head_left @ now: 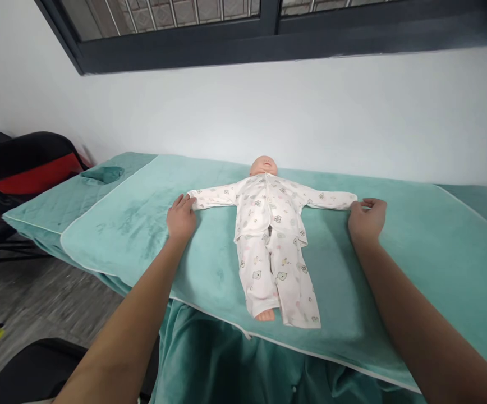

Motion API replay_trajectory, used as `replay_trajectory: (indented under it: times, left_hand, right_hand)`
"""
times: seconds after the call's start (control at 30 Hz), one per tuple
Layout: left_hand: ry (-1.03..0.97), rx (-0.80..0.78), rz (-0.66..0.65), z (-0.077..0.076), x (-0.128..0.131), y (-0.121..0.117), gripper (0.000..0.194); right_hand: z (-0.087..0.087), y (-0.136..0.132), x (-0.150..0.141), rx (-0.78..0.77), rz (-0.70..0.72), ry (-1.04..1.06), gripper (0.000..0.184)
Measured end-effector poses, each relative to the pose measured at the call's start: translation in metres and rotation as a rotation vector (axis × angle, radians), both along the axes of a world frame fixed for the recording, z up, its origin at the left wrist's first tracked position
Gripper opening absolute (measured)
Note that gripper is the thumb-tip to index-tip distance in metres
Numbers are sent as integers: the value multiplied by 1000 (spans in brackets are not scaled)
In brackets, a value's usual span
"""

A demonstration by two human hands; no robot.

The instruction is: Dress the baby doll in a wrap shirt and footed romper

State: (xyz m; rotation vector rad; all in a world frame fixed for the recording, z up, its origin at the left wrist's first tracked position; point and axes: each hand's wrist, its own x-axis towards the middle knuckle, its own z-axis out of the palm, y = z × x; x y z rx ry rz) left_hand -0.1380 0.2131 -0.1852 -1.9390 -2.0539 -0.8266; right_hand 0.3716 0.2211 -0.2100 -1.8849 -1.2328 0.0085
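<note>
A baby doll [263,165] lies on its back on the green bed cover, its head toward the wall. It wears a white printed long-sleeved top [269,205] and matching trousers [258,269]. Both sleeves are spread straight out to the sides. My left hand [181,216] pinches the cuff of the sleeve on the left. Across from it, the fingers of my right hand [366,219] are closed on the end of the other sleeve. No doll hand shows at either cuff. One foot [266,315] pokes out of the left trouser leg, while the other foot is hidden.
The massage bed [113,235] with its green velvet cover stands against a white wall [210,112] under a dark-framed window [176,53]. A face hole [104,174] shows at its left end. Black and red chairs [28,165] stand on the left, and a black seat [33,373] is at the lower left.
</note>
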Motion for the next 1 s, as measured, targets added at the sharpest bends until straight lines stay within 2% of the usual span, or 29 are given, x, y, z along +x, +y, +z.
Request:
replay_trajectory:
  times: [0.1, 0.17, 0.33, 0.43, 0.53, 0.63, 0.8, 0.9, 1.0]
  left_hand:
    - [-62, -14, 110, -2, -3, 3, 41]
    - [-86, -26, 143, -3, -5, 4, 38]
    - [-108, -41, 129, -3, -6, 7, 34]
    - [-141, -39, 140, -2, -6, 7, 31]
    - [-187, -31, 159, -4, -9, 6, 31]
    - [-222, -27, 170, -5, -11, 6, 31]
    - [-257, -21, 159, -6, -12, 7, 30]
    - [-275, -15, 154, -7, -12, 7, 30]
    - [-298, -7, 146, -6, -11, 7, 29]
  right_hand:
    - [7, -4, -12, 105, -29, -29, 39]
    - [11, -8, -21, 144, 21, -57, 35]
    - [20, -22, -56, 173, 270, -62, 40]
    - [30, -31, -89, 174, 441, -22, 40]
    - [45, -31, -124, 167, 550, 79, 41]
    - [63, -13, -150, 119, 635, 95, 42]
    - [91, 34, -178, 1, 701, -93, 37]
    - [100, 51, -187, -47, 741, -164, 36]
    - [102, 55, -190, -67, 766, -122, 36]
